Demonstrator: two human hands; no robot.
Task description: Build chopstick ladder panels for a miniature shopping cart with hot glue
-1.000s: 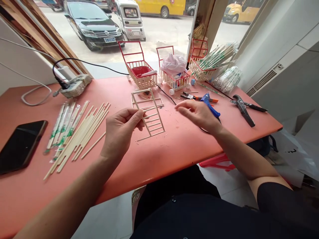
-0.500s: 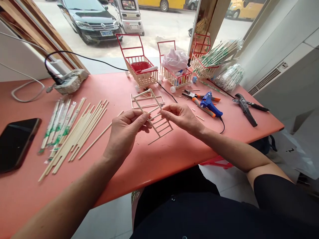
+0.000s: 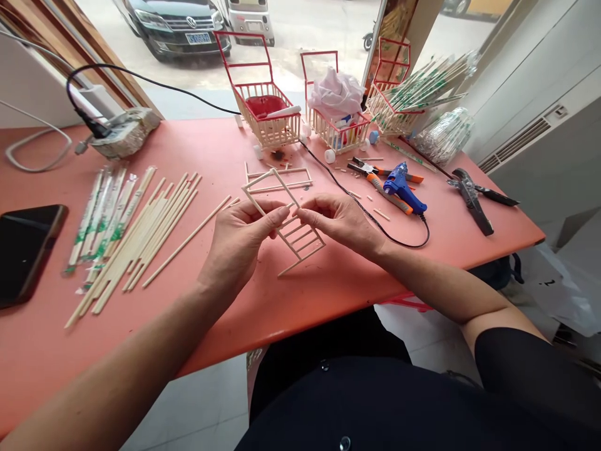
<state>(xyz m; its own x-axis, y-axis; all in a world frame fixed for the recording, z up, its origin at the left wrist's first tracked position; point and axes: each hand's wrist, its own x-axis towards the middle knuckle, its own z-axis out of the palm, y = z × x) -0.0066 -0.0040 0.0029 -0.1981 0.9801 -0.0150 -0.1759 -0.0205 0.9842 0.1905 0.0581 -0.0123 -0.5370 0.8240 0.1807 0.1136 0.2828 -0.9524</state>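
Joining the left hand (image 3: 244, 232) at the stick frame (image 3: 303, 237), the right hand (image 3: 340, 222) has come in from the side of the blue glue gun (image 3: 402, 186), where it hung apart from the frame 1 second ago. Both hands are now clamped on the frame from opposite sides, thumb against finger, their tips almost meeting near a crosspiece above the lower rungs. The left hand has kept its grip in all 3 pictures — so a 1-handed hold has become a 2-handed hold. The frame is tilted over the middle of the worktop (image 3: 225, 326), rungs toward the person; whether its lower end touches the surface is hard to tell. For the work, this reads as fine handling of that crosspiece, each side of the frame being steadied, though the fingertips cover too much to show if the piece is loose or fixed. The view has also tipped downward, so everything sits higher in it. Beyond the held frame, another frame (image 3: 297, 184) lies on the worktop where it was, the loose sticks (image 3: 159, 232) lie to the left, and the pliers (image 3: 375, 183) rest beside the glue gun — both tools out of the hands.
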